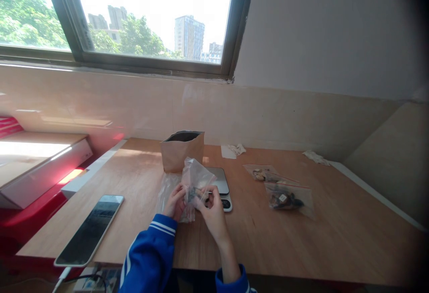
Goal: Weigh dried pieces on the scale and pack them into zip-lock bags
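Both hands hold a small clear plastic bag above the wooden table. My left hand grips the bag's left side with curled fingers. My right hand pinches the right side near some dark bits inside the bag. Just behind the bag lies a small digital scale, partly hidden by it. An open brown paper pouch stands upright behind the scale.
A tablet lies flat at the table's left front. Two filled zip bags lie to the right. Crumpled paper scraps sit near the back wall. A white box stands on the left, under the window.
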The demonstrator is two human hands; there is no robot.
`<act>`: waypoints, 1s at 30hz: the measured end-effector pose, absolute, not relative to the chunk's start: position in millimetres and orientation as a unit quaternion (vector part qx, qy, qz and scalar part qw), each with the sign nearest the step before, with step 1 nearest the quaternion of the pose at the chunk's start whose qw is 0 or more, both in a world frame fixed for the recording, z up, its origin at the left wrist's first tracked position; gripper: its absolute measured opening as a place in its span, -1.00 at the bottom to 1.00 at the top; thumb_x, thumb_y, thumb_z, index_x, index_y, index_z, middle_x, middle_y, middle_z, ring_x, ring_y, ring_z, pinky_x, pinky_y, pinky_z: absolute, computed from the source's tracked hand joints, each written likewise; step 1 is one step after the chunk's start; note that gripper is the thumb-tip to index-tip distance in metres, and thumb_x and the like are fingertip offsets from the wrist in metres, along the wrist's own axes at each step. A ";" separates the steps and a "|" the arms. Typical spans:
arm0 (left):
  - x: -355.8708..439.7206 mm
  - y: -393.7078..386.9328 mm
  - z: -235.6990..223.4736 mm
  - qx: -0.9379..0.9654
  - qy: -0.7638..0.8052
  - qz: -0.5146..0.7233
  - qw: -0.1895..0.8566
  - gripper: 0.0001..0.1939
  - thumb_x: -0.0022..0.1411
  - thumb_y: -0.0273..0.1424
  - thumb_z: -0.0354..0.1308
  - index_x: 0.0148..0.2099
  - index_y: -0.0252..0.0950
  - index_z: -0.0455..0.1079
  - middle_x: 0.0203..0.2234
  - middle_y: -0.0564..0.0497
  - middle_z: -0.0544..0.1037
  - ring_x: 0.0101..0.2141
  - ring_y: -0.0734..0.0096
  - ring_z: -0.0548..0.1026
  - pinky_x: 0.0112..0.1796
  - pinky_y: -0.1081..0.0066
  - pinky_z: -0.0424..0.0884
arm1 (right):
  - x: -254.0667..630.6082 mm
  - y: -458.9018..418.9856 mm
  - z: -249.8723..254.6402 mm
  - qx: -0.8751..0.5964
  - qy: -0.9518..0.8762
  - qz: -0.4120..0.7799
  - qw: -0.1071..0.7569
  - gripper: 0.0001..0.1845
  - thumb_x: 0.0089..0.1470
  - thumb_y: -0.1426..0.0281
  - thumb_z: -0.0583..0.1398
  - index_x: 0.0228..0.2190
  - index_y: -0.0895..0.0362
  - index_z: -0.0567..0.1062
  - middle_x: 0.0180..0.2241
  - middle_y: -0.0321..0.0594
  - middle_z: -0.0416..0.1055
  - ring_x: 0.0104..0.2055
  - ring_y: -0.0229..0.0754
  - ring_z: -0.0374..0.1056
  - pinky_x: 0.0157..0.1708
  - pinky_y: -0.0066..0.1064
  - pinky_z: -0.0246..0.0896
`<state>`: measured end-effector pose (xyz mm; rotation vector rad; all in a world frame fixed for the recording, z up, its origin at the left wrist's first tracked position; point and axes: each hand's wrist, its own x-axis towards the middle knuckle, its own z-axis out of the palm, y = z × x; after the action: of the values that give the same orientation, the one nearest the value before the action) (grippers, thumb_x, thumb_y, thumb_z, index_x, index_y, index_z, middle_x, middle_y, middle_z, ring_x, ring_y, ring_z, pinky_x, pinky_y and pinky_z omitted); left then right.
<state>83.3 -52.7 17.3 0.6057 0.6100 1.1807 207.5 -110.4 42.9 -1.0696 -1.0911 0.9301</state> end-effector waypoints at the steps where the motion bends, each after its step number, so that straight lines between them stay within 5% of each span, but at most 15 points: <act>1: 83.1 -52.9 17.9 0.279 0.283 0.539 0.743 -0.75 -0.04 -0.49 0.31 -0.23 -0.28 0.46 -0.35 0.00 0.60 -0.37 0.36 0.55 -0.38 0.46 0.46 | 207.1 -110.2 42.3 -0.464 -0.478 0.407 0.625 -0.71 -0.02 0.31 0.25 -0.29 0.05 0.25 -0.24 -0.22 0.39 -0.19 -0.15 0.40 -0.19 -0.33 0.36; 11: 83.9 -53.4 17.8 0.279 0.280 0.536 0.746 -0.70 -0.06 -0.47 0.33 -0.20 -0.28 0.46 -0.42 0.04 0.56 -0.39 0.36 0.53 -0.36 0.44 0.42 | 212.4 -113.5 46.9 -0.444 -0.570 0.384 0.574 -0.63 0.03 0.37 0.21 -0.07 0.00 0.45 -0.02 -0.19 0.37 0.05 -0.08 0.29 0.03 -0.23 0.25; 20: 85.0 -54.2 21.5 0.262 0.286 0.541 0.746 -0.68 -0.12 -0.48 0.36 -0.24 -0.33 0.43 -0.42 0.04 0.56 -0.43 0.44 0.52 -0.40 0.50 0.44 | 207.1 -108.6 37.2 -0.430 -0.531 0.407 0.606 -0.73 0.00 0.40 0.23 -0.19 0.09 0.48 -0.14 -0.20 0.44 -0.06 -0.12 0.35 -0.01 -0.30 0.25; 30: 82.0 -48.8 17.7 0.239 0.290 0.565 0.734 -0.81 0.04 -0.53 0.20 -0.22 -0.30 0.46 -0.30 -0.05 0.60 -0.32 0.34 0.55 -0.33 0.44 0.49 | 207.6 -99.2 24.3 -0.427 -0.476 0.382 0.667 -0.83 -0.06 0.39 0.25 -0.34 0.12 0.46 -0.22 -0.18 0.44 -0.16 -0.15 0.38 -0.17 -0.36 0.32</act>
<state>82.0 -48.8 17.7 0.5255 0.6383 1.2427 207.6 -99.2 24.3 -0.9645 -1.0732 0.8629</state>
